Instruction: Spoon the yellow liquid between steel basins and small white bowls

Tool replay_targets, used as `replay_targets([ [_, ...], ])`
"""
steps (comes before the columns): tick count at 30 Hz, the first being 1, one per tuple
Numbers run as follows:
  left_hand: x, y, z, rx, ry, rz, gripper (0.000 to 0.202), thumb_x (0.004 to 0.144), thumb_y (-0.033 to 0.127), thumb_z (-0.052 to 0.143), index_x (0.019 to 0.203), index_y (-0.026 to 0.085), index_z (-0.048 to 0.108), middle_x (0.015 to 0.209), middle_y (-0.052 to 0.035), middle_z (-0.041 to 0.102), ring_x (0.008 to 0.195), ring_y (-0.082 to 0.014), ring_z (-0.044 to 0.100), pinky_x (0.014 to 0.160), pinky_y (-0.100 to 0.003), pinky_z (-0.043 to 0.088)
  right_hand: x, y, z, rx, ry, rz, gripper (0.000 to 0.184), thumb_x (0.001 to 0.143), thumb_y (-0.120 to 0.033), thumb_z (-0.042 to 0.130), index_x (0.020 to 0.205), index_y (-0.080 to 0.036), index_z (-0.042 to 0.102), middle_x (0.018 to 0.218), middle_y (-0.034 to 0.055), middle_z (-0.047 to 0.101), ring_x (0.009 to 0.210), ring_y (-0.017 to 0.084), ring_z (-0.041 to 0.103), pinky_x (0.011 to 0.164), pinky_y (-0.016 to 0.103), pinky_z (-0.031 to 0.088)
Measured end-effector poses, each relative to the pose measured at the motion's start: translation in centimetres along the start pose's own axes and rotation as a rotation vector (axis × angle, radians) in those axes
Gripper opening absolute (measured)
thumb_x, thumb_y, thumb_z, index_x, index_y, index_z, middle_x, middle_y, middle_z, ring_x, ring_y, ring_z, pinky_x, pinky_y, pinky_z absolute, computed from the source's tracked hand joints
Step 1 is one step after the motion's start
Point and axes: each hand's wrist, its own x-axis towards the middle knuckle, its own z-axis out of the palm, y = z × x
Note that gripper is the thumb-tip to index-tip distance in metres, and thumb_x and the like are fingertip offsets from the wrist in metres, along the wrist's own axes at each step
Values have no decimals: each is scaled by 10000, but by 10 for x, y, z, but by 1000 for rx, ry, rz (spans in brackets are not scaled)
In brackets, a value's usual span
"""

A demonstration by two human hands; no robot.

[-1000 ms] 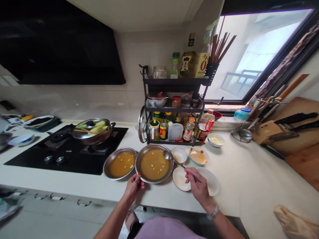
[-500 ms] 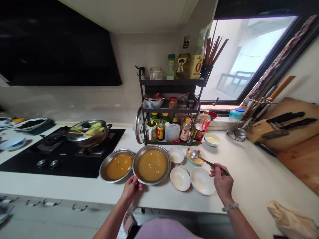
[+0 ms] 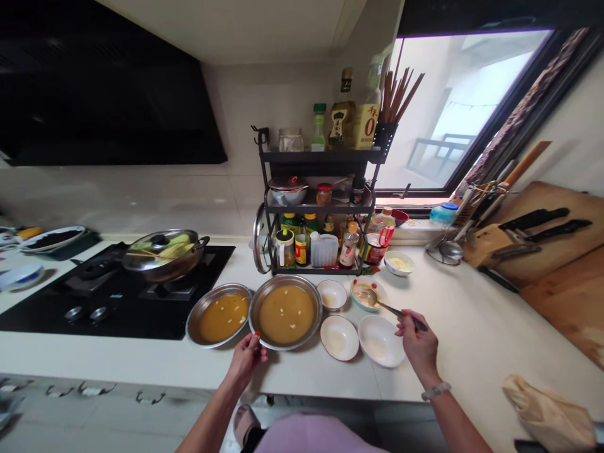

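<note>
My right hand [image 3: 419, 346] is closed around the handle of a metal spoon [image 3: 394, 309]. The spoon's head is down in a small bowl with a pale green outside and red marks [image 3: 362, 305], which holds an orange-tan mixture. My left hand [image 3: 248, 360] pinches the near-left rim of a round metal bowl [image 3: 285, 313] of brownish liquid with small pale bits floating in it. Against its left side stands a second metal bowl [image 3: 219, 316] with similar liquid. Between the hands are a small white bowl [image 3: 331, 294], another white bowl [image 3: 339, 338] and a larger white bowl [image 3: 382, 341].
Behind the bowls stands a black rack [image 3: 318, 209] of bottles and jars. A lidded pan [image 3: 163, 255] sits on the stove [image 3: 141, 308] at left. To the right are a bowl of pale pieces [image 3: 399, 263], a knife block [image 3: 491, 245] and a cloth [image 3: 547, 409].
The spoon's head has dropped from above the small green bowl into its contents. My right hand has shifted slightly, while my left hand stays at the metal bowl's rim.
</note>
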Motion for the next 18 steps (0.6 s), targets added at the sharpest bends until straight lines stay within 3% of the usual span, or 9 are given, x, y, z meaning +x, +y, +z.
replay_targets([
  [7,0,1,0,2,0,-6,511,462,506,835,694,171,527,472,44,574,419,-96,523,413,-207,450,6,0,-3,165,149,139,398,711,-503,663,856,-135,612,531,-15,613,398,121,557,414,246,497],
  [18,-1,1,-1,11,-15,-2,491,487,498,830,686,172,521,488,38,583,410,-91,520,416,-208,443,12,-1,-8,266,223,159,394,676,-470,707,837,-123,614,532,-1,622,430,121,571,403,226,492],
])
